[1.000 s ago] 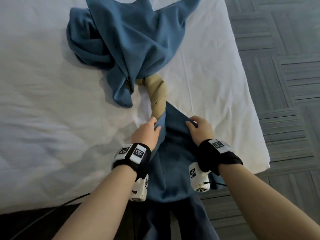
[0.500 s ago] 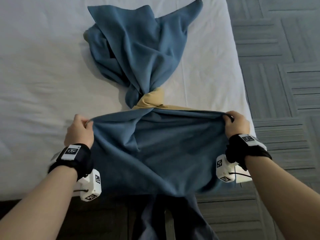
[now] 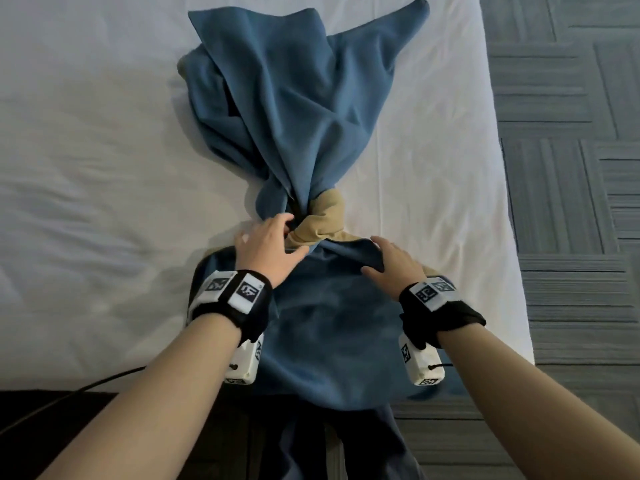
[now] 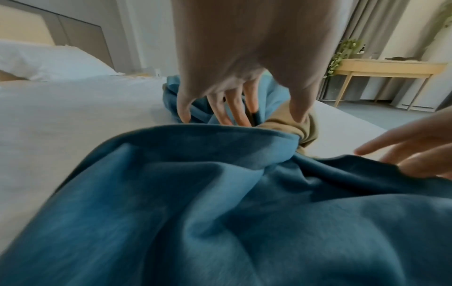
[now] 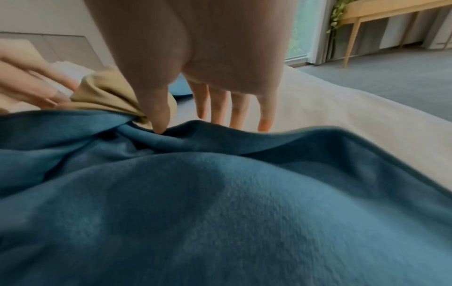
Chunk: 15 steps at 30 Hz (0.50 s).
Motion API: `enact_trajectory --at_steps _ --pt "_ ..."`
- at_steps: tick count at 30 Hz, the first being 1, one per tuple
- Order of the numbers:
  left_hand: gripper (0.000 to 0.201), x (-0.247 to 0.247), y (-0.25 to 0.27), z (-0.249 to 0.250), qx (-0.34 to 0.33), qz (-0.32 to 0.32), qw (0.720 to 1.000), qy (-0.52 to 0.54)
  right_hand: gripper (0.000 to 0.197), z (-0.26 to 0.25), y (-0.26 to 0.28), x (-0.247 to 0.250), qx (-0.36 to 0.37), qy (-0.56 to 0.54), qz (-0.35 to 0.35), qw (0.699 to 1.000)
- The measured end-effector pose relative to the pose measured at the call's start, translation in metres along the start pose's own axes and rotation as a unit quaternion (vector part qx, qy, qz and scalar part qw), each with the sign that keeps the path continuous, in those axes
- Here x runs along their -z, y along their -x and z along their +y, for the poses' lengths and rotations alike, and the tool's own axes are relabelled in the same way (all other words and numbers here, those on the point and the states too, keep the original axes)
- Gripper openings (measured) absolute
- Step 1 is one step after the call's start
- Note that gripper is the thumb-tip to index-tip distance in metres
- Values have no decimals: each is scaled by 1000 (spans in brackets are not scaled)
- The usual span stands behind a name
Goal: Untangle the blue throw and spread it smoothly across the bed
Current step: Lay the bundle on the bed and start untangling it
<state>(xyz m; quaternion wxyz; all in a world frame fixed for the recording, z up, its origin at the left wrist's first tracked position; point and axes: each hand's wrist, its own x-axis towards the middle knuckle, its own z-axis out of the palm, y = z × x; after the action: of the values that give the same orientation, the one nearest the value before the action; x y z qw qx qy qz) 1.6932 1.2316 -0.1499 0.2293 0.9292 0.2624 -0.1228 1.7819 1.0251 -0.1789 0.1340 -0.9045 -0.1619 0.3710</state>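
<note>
The throw (image 3: 294,109) lies twisted at frame centre on the bed (image 3: 86,168); its near end runs off the bottom edge. The left hand (image 3: 266,244), fingers spread, touches the tan knot (image 3: 323,220). The right hand (image 3: 391,268) rests open on blue cloth, fingertips partly hidden behind a fold.

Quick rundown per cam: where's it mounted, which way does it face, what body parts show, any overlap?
Head: on the head, looking down at the bed, blue throw, both forearms, left hand and right hand.
Left wrist: faces along the left fingers toward the pillow.
Right wrist: faces along the right fingers toward the wooden table.
Shared: the tan twist appears in all three.
</note>
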Motion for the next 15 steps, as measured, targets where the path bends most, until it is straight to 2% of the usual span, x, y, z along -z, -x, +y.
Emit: enact_trajectory --at_steps 2,5,11,15 --pt "46 -4 -6 6 -4 -30 999 -34 48 0 -5 -2 -20 -14 -7 1000" --pt "33 -5 -7 -4 -5 -43 997 -64 18 5 -8 -3 -18 -54 44 997" --pt "31 22 -30 -11 -57 27 983 -174 12 12 -27 54 13 -113 173 978" --pt "28 58 -60 2 -83 94 981 -149 12 6 -46 98 33 -125 235 963"
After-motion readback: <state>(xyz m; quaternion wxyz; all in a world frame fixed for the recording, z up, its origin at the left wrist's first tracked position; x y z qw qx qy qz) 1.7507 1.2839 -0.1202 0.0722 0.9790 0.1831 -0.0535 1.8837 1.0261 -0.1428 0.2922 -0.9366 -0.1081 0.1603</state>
